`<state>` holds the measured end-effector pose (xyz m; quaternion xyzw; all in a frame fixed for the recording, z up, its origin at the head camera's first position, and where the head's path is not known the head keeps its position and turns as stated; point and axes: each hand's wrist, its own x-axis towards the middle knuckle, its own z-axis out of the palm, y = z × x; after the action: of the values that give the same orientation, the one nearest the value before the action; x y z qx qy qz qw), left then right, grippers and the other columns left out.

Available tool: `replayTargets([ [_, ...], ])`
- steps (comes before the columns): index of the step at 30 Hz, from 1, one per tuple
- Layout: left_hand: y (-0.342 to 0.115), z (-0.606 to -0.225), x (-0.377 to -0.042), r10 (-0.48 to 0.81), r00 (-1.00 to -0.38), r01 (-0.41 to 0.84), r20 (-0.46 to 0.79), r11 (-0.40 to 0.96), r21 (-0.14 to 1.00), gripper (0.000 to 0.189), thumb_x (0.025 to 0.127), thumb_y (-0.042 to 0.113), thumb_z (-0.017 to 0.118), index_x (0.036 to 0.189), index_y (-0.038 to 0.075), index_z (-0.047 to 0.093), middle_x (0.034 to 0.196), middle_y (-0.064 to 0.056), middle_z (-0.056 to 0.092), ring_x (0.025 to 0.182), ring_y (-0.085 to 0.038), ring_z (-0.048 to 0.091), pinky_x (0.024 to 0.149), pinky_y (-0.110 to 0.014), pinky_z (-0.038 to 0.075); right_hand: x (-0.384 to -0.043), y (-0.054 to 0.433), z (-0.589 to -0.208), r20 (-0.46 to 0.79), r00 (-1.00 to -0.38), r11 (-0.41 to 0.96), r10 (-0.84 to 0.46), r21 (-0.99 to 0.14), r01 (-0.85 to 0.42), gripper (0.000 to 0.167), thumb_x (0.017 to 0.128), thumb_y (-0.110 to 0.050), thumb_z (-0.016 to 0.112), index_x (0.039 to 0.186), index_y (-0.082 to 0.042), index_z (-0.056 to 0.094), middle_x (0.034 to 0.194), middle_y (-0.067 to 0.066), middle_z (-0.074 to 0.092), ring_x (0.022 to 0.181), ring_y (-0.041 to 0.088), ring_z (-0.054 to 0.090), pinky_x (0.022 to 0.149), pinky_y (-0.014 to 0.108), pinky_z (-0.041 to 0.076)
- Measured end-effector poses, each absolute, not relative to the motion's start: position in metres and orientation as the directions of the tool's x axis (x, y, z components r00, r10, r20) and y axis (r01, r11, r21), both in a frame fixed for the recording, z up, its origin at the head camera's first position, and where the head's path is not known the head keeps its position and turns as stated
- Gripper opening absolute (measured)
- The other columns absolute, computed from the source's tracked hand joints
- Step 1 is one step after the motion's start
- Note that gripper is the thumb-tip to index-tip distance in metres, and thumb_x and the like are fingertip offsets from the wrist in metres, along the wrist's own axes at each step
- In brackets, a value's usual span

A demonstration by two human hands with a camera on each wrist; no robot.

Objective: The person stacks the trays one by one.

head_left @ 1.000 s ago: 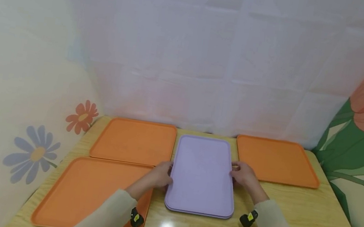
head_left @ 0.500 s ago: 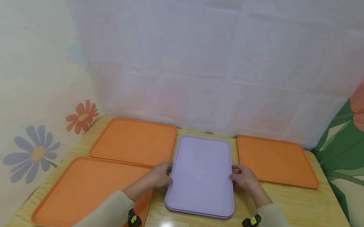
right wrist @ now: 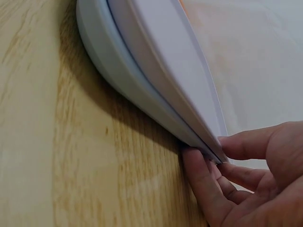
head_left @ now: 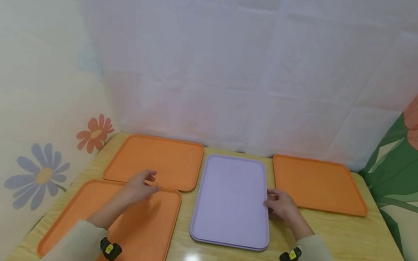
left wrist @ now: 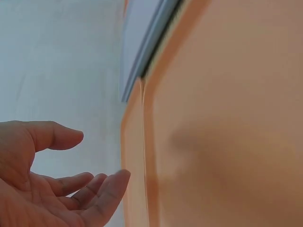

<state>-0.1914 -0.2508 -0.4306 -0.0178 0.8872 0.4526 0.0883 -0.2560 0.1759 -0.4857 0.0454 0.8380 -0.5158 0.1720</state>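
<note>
Two light purple trays (head_left: pixel 234 201) lie stacked in the middle of the table, with the lower one showing as a thin rim. At their right edge my right hand (head_left: pixel 280 204) pinches the rims. In the right wrist view its thumb (right wrist: pixel 246 144) touches the upper rim and its fingers are at the lower edge. My left hand (head_left: pixel 140 187) hovers over the front left orange tray (head_left: pixel 136 245), apart from everything. The left wrist view shows its fingers (left wrist: pixel 106 194) loosely bent and thumb spread, holding nothing.
A second orange tray (head_left: pixel 164 160) lies behind the front left one, against the back cloth (head_left: pixel 211 59). Another orange tray (head_left: pixel 317 186) is at the back right. The wooden table (head_left: pixel 368 255) shows bare wood at the front right. Flower-printed walls stand on both sides.
My left hand has let go of the purple trays' left edge and moved left over the orange tray. The right hand has slid slightly toward me along the right edge; the purple trays stay put.
</note>
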Motion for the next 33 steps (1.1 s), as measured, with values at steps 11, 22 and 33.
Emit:
replayTargets([
  [11,-0.334,-0.420,-0.158,-0.048,-0.986,-0.137,-0.159,0.772,0.621,0.064,0.101,0.020,0.057,0.146,-0.017,0.031,0.139,-0.042,0.043,0.121,-0.055,0.049,0.093,-0.058,0.051,-0.249,0.178,-0.486,-0.354,-0.925,0.391,-0.135,-0.877,0.278,0.058,0.092,0.006,0.064,0.146,0.008,0.043,0.108,0.019,0.059,0.084,0.023,0.066,0.071,0.038,0.061],
  [22,-0.384,-0.424,-0.138,-0.112,-0.973,-0.207,-0.204,0.815,0.541,0.068,0.102,0.026,0.056,0.142,-0.021,0.031,0.136,-0.047,0.040,0.124,-0.060,0.043,0.097,-0.063,0.046,-0.247,0.184,-0.485,-0.325,-0.928,0.346,-0.180,-0.904,0.249,0.057,0.091,0.007,0.064,0.144,0.008,0.044,0.103,0.017,0.060,0.085,0.022,0.065,0.072,0.037,0.061],
  [33,-0.404,-0.427,-0.130,-0.145,-0.967,-0.232,-0.207,0.837,0.496,0.066,0.099,0.023,0.060,0.136,-0.026,0.035,0.133,-0.049,0.042,0.121,-0.063,0.042,0.099,-0.066,0.041,-0.246,0.180,-0.484,-0.316,-0.938,0.358,-0.143,-0.900,0.249,0.057,0.092,0.007,0.063,0.145,0.009,0.043,0.106,0.018,0.061,0.085,0.020,0.064,0.071,0.037,0.061],
])
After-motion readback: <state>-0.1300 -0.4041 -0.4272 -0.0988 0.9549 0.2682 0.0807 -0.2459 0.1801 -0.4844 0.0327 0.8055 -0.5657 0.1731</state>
